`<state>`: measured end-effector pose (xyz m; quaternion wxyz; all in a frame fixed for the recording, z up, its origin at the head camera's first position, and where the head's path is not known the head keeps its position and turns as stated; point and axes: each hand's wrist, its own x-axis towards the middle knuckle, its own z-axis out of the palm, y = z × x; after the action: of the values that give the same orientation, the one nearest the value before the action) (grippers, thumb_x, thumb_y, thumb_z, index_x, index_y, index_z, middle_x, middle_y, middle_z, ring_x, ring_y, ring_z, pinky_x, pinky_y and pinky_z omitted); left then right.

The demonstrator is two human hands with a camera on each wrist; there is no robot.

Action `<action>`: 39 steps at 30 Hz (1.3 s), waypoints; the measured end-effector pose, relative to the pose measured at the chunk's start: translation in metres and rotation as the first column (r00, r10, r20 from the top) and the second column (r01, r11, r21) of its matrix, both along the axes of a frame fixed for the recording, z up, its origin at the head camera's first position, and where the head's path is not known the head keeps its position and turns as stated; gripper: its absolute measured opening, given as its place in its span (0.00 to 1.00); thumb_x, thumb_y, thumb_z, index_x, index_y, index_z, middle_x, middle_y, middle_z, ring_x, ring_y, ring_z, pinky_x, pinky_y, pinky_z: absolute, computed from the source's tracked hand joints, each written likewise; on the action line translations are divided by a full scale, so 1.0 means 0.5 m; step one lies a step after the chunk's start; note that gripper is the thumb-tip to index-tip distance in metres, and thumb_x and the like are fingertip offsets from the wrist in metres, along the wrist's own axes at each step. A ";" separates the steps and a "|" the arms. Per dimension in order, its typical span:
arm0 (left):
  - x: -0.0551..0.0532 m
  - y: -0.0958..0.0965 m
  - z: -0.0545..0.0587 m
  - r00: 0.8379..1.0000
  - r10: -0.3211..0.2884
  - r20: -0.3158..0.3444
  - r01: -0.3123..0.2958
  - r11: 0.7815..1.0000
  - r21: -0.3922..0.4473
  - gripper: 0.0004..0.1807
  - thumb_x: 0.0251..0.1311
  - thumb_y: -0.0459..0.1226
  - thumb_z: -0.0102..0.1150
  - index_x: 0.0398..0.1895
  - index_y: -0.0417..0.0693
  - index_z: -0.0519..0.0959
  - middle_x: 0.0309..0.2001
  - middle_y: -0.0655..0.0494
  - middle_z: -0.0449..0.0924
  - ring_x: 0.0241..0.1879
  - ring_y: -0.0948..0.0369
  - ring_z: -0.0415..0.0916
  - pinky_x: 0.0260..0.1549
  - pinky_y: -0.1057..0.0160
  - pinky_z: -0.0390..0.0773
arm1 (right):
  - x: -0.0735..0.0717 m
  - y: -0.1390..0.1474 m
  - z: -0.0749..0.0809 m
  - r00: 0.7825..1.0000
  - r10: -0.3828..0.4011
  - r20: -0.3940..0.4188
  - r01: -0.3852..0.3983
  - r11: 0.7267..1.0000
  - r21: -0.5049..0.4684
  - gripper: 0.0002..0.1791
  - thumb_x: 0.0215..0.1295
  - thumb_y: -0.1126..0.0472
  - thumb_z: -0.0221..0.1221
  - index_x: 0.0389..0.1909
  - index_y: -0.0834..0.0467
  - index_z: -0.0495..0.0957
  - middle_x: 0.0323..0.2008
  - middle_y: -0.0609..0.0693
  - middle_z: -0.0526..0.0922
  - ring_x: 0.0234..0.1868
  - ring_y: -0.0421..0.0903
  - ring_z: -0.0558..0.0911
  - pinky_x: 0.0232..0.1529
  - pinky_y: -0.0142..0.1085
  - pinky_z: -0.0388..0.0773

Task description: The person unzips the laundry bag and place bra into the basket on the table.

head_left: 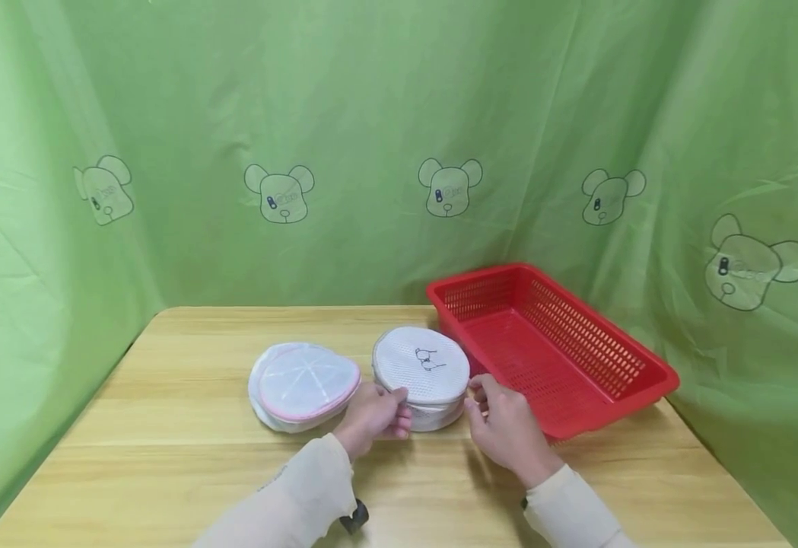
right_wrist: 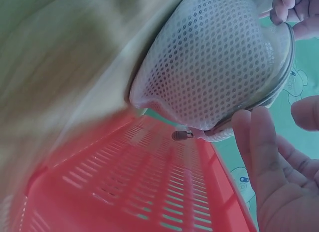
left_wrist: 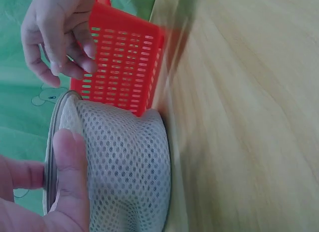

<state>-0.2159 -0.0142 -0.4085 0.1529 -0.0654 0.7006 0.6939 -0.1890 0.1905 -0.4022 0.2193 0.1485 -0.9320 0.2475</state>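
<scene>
A round white mesh laundry bag (head_left: 421,365) with a small bra drawing on its lid stands on the table. My left hand (head_left: 374,415) pinches its rim at the near left, thumb on the side and a finger over the top edge. In the right wrist view, a zipper pull (right_wrist: 182,135) hangs from the bag's zipped rim. My right hand (head_left: 504,426) is by the bag's right side, fingertips right at the rim and thumb apart from them. Left of the bag lies a flatter white bag (head_left: 306,384) with pink edging, partly behind my left hand.
A red perforated plastic basket (head_left: 618,335) sits slantwise on the right of the wooden table (head_left: 186,396), close beside the mesh bag. Green curtain (head_left: 357,259) with printed mouse heads surrounds the table at the back and sides.
</scene>
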 end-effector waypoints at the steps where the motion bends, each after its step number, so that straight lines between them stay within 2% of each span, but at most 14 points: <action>1: -0.001 -0.002 0.002 1.000 0.005 0.003 -0.005 1.000 0.005 0.11 0.69 0.36 0.52 0.38 0.33 0.75 0.30 0.45 0.81 0.23 0.61 0.78 0.25 0.64 0.82 | -0.001 -0.001 -0.001 1.000 -0.004 0.004 0.004 1.000 -0.001 0.12 0.58 0.68 0.63 0.43 0.66 0.76 0.31 0.54 0.81 0.31 0.49 0.82 0.32 0.39 0.82; 12: -0.008 -0.039 0.023 0.999 0.012 -0.031 -0.011 0.999 0.033 0.11 0.67 0.28 0.43 0.44 0.26 0.72 0.30 0.42 0.78 0.23 0.60 0.79 0.28 0.62 0.83 | -0.007 0.000 0.003 1.000 -0.007 -0.024 0.007 1.000 -0.005 0.13 0.59 0.69 0.62 0.44 0.68 0.75 0.31 0.56 0.82 0.31 0.51 0.83 0.32 0.42 0.82; 22: -0.008 -0.068 0.031 0.999 -0.018 -0.051 0.018 1.000 -0.001 0.12 0.66 0.27 0.38 0.44 0.27 0.70 0.27 0.46 0.74 0.23 0.60 0.75 0.27 0.62 0.83 | -0.013 -0.002 -0.004 0.999 0.009 -0.037 -0.009 1.000 -0.003 0.12 0.57 0.71 0.62 0.42 0.69 0.76 0.32 0.60 0.82 0.32 0.54 0.84 0.33 0.44 0.82; 27: -0.007 -0.079 0.037 0.998 -0.034 -0.059 0.033 0.999 -0.030 0.12 0.66 0.28 0.39 0.44 0.26 0.70 0.27 0.46 0.74 0.24 0.59 0.74 0.27 0.62 0.82 | -0.016 -0.002 -0.006 1.000 0.013 -0.008 -0.013 1.000 -0.015 0.13 0.57 0.71 0.62 0.43 0.69 0.76 0.34 0.61 0.82 0.32 0.52 0.84 0.32 0.44 0.82; 34: -0.018 -0.102 0.032 0.997 -0.054 -0.057 0.049 0.996 -0.079 0.11 0.61 0.27 0.39 0.41 0.28 0.71 0.25 0.47 0.73 0.21 0.59 0.74 0.25 0.63 0.82 | -0.022 -0.004 -0.015 1.000 0.010 0.024 -0.010 1.000 -0.012 0.14 0.57 0.70 0.63 0.45 0.69 0.76 0.35 0.62 0.82 0.33 0.53 0.84 0.34 0.45 0.82; 39: -0.027 -0.124 0.027 0.996 -0.069 -0.049 0.064 0.993 -0.102 0.10 0.62 0.29 0.40 0.37 0.32 0.72 0.23 0.49 0.71 0.20 0.60 0.72 0.23 0.63 0.81 | -0.021 -0.007 -0.016 0.998 0.012 0.066 -0.012 1.000 0.001 0.15 0.58 0.69 0.63 0.46 0.69 0.76 0.36 0.61 0.81 0.33 0.52 0.84 0.33 0.43 0.82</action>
<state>-0.2292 -0.0760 -0.3948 0.1540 -0.0315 0.7400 0.6539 -0.1997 0.1869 -0.4103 0.1870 0.1459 -0.9379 0.2531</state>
